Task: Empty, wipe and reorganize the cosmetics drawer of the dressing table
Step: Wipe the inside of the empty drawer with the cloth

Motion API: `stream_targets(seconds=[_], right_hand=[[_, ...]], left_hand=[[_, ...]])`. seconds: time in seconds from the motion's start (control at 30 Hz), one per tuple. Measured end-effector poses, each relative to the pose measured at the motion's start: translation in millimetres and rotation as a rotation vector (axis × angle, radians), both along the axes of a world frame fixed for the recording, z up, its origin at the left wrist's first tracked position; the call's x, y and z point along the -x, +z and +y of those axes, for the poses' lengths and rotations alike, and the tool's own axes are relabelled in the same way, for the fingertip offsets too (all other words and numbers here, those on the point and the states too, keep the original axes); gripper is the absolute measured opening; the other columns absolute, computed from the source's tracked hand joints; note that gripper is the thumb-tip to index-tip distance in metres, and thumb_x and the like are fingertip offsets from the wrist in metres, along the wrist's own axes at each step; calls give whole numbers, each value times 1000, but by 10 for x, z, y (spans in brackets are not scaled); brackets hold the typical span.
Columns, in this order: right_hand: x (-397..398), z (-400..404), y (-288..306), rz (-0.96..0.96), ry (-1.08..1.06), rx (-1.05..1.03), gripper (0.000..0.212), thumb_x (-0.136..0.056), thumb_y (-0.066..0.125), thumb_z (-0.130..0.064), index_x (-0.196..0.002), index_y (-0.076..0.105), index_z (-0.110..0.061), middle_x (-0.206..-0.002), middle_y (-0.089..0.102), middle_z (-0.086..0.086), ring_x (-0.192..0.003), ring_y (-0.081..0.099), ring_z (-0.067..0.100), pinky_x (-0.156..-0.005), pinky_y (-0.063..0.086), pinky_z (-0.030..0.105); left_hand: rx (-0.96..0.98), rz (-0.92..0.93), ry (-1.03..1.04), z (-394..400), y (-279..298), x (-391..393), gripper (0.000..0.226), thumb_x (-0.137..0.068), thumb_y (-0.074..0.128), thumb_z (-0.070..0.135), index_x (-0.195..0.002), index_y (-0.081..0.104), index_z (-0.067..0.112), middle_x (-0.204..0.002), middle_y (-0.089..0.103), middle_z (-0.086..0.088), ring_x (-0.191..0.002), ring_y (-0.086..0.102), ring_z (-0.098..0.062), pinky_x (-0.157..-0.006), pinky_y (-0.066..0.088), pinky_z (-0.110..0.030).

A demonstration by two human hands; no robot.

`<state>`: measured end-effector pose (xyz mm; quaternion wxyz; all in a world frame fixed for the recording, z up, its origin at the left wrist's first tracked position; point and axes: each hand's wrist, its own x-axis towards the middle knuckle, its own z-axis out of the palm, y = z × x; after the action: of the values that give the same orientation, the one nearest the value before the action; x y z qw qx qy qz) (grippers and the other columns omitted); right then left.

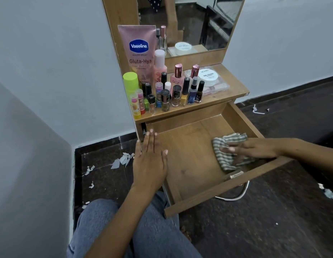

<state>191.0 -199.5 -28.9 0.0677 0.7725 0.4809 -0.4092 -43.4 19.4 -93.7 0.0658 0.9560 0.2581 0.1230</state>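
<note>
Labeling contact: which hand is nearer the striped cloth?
Right. The right hand presses on the striped cloth inside the drawer; the left hand rests flat on its left edge, apart.

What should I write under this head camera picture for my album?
Right hand wipes the empty wooden drawer with a green-striped cloth; left hand steadies its side.

head | worn camera | faces forward-down | close over open drawer [191,161]
</note>
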Motion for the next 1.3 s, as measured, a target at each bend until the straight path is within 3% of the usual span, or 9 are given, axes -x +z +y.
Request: stream_targets(seconds=[0.07, 0.17, 0.27, 0.4, 0.63, 0.83, 1.07, 1.17, 1.3], right_hand=[[36, -11, 39, -39, -106, 13, 82, -75, 13, -89, -106, 71, -40, -157, 23, -9, -143, 23, 6, -120, 14, 37], [347, 198, 25, -42, -301, -34, 84, -77, 27, -84, -134, 50, -27, -159, 19, 1, -141, 30, 19, -118, 21, 41], [593, 474, -166, -130, -492, 11, 80, -90, 32, -65, -149, 20, -12, -159, -11, 15, -144, 19, 37, -117, 19, 49], [891, 777, -303, -206, -587, 123, 83, -95, 31, -59, -151, -10, -13, -155, -21, 22, -143, -3, 49, -116, 5, 59], [1078, 879, -522, -160, -546, 194, 92, -90, 31, -68, -150, -15, -15, -154, -23, 21, -141, -5, 52, -116, 6, 60], [683, 673, -535, -302, -689, 292, 106, -86, 29, -75, -146, -17, -1, -156, 8, 27, -142, 14, 47, -116, 13, 56], [638, 831, -706, -268, -1023, 195, 124, -68, 45, -86, -146, -26, -19, -147, -37, 23, -137, -18, 55, -113, 1, 64], [599, 874, -693, -276, -982, 165, 124, -67, 39, -89, -146, -24, -18, -148, -38, 20, -136, -17, 58, -112, -2, 66], [519, 1018, -650, -366, -627, 3, 103, -79, 27, -83, -148, -19, -21, -152, -30, 16, -136, -21, 55, -112, -11, 64]], left_hand=[[0, -6, -5, 1, 0, 2, 66, -96, 11, 39, -145, 28, -1, -154, 24, -16, -144, 18, -22, -115, -2, -37], [-13, -24, -47, 25, 32, -34, 67, -94, 11, 40, -144, 28, -2, -156, 13, -17, -146, 7, -23, -116, -3, -39], [-17, -51, -113, -6, 78, -157, 63, -95, 16, 38, -142, 37, 0, -157, 10, -16, -146, 5, -25, -117, 5, -42], [82, -79, -142, -89, 78, -325, 70, -93, 3, 43, -148, 26, 7, -159, 0, -9, -146, -7, -18, -115, -6, -33], [134, -114, -59, -143, -23, -392, 71, -93, 2, 45, -148, 26, 7, -159, -1, -9, -146, -8, -18, -115, -7, -32], [103, -127, -38, -155, -54, -403, 66, -96, 8, 42, -146, 33, 7, -158, 4, -11, -146, -3, -20, -116, -3, -35], [80, -117, -50, -165, -64, -381, 65, -96, 10, 41, -144, 37, 6, -158, 6, -11, -146, -1, -21, -117, -1, -38], [71, -116, -59, -157, -65, -387, 66, -96, 9, 42, -143, 38, 6, -158, 8, -11, -146, 1, -22, -116, -3, -37], [62, -121, -58, -148, -71, -395, 64, -96, 12, 41, -141, 42, 7, -157, 12, -12, -146, 4, -23, -115, -2, -36]])
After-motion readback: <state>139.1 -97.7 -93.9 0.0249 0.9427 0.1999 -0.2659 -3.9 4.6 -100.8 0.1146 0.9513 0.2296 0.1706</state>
